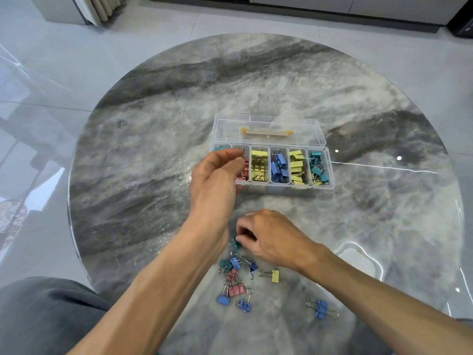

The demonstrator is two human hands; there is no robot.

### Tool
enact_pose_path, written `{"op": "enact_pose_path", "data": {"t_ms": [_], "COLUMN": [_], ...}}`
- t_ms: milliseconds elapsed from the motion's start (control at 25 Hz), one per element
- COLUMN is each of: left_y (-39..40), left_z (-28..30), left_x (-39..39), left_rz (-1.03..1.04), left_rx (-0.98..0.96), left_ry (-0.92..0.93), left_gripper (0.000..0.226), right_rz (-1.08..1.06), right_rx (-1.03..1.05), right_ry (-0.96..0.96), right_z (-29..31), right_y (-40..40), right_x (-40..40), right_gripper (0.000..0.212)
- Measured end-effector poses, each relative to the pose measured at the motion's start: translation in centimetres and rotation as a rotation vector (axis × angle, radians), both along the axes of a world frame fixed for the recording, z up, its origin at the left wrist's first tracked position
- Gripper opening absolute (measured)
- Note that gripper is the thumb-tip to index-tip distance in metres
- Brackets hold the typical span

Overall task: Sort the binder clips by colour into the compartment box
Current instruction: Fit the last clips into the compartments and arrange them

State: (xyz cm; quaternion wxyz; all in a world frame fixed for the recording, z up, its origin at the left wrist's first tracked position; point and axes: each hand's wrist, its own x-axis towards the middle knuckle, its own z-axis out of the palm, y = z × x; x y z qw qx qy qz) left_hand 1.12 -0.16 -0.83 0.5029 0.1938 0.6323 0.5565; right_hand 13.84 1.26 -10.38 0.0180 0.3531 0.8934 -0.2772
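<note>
1. Head view: loose binder clips (234,283) lie in a small heap on the near part of the round marble-patterned table (153,149), blue, pink, green and one yellow clip (274,275) among them; a blue clip (321,308) sits apart to the right.
2. Right hand (271,238) is on the far edge of the heap, its fingers pinching a green clip (235,242).
3. Left hand (215,175) hovers over the left end of the clear compartment box (330,185), fingers curled together above the pink compartment; whether they hold a clip cannot be told.
4. Box compartments hold, from left, green, pink, yellow, blue, yellow and green clips.
5. Its open lid (268,129) stands behind, with a yellow handle (266,131).
6. No readable writing shows.
</note>
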Motion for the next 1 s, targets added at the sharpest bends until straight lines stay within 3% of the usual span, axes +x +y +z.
{"op": "enact_pose_path", "data": {"t_ms": [120,200,320,400,520,680,840,1000], "left_y": [-0.2,-0.3,-0.1,-0.1,-0.2,0.0,-0.1,0.0], "left_z": [-0.8,-1.1,-1.6,-1.4,-0.6,-0.3,-0.6,-0.5], "left_x": [0.2,0.3,0.3,0.9,1.2,0.5,0.9,0.7], "left_rz": [-0.05,-0.112,-0.173,-0.27,-0.247,-0.225,-0.178,-0.148], "left_rx": [0.007,-0.012,0.028,0.123,0.227,0.19,0.135,0.132], "left_ry": [0.216,0.325,0.212,0.139,-0.074,-0.497,-0.375,-0.122], "left_gripper": [0.013,0.015,0.012,0.014,0.014,0.029,0.035,0.021], "right_rz": [-0.189,-0.354,-0.596,-0.639,-0.599,-0.546,-0.461,-0.528], "right_rx": [-0.202,-0.343,-0.542,-0.529,-0.495,-0.526,-0.387,-0.312], "right_ry": [0.125,0.354,0.821,0.957,1.05,1.073,0.946,0.932], "right_z": [1.3,3.7,7.6,8.8,8.9,8.7,8.4,8.8], "right_y": [2.1,3.9,5.3,5.0,4.5,5.1,4.6,4.5], "right_x": [0.2,0.6,1.7,2.1,2.1,2.3,1.9,1.7], "right_gripper": [0.015,0.025,0.023,0.023,0.027,0.027,0.031,0.034]}}
